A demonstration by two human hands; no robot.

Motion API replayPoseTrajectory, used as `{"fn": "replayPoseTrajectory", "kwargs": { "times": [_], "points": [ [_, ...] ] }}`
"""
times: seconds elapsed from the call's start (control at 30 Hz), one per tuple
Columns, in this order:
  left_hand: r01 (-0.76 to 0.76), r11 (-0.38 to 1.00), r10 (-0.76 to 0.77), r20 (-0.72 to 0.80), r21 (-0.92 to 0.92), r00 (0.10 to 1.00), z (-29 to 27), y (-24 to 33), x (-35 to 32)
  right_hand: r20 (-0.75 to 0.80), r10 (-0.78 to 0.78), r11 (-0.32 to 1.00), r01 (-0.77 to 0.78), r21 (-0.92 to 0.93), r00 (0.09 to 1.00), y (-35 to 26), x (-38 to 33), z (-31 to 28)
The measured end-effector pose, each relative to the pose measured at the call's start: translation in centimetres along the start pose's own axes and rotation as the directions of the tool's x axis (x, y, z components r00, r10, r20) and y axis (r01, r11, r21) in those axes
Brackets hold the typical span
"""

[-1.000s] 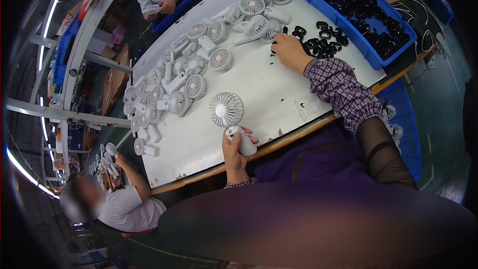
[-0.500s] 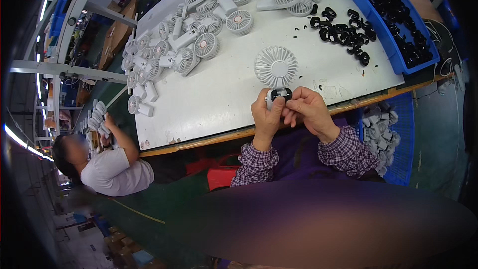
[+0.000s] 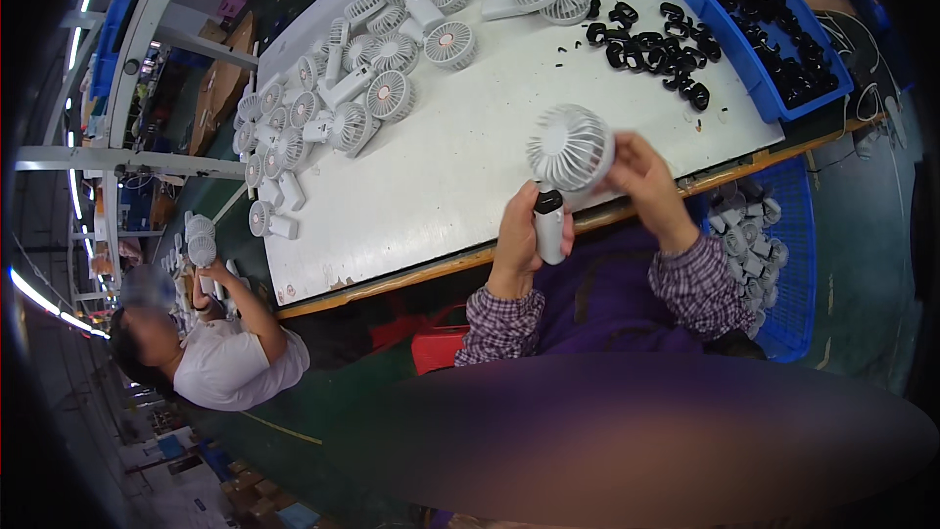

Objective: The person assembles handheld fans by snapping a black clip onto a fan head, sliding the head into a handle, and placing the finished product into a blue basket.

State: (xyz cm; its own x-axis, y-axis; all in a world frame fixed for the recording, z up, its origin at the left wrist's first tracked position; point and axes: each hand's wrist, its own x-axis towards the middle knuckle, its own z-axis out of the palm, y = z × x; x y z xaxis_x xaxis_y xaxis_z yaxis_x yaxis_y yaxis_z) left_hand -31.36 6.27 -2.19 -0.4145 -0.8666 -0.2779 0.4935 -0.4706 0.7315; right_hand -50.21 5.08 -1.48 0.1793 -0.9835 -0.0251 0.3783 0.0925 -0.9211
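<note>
A white handheld fan [image 3: 571,145] is held over the table's near edge, its slatted round head tilted. My left hand [image 3: 516,243] is closed around its handle, which points down toward me. A glossy black piece [image 3: 548,201] sits at the top of the handle, below the head. My right hand [image 3: 648,188] has its fingers at the right rim of the fan head; they are slightly blurred and partly hidden behind it. Several loose black plastic parts [image 3: 641,51] lie on the white table [image 3: 460,167] beyond my hands.
Many white fans [image 3: 390,95] are heaped at the table's left and far side. A blue bin [image 3: 774,88] of black parts stands at the right. Below the edge, a blue basket [image 3: 798,304] holds more fans. A co-worker [image 3: 235,348] handles fans at the left, near a red stool [image 3: 439,348].
The fan head has turned and tilted, and the handle now shows below it. My right hand has moved from the black piece up to the head's rim. The view has shifted slightly.
</note>
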Motion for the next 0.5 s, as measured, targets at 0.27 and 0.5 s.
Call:
{"fn": "replayPoseTrajectory", "kwargs": {
  "times": [0.27, 0.5],
  "points": [
    [0.247, 0.943, -0.184, 0.271, -0.221, 0.945, 4.0, -2.6, 0.7, -0.095, -0.003, 0.999, 0.007, 0.047, 0.995, -3.7, 2.6, 0.2],
    [0.531, 0.678, -0.092, 0.658, -0.508, 0.747, 1.4, -7.0, 0.3, 0.244, 0.123, 0.822, -0.237, 0.517, 0.962, 1.0, -2.0, -0.8]
  ]
}}
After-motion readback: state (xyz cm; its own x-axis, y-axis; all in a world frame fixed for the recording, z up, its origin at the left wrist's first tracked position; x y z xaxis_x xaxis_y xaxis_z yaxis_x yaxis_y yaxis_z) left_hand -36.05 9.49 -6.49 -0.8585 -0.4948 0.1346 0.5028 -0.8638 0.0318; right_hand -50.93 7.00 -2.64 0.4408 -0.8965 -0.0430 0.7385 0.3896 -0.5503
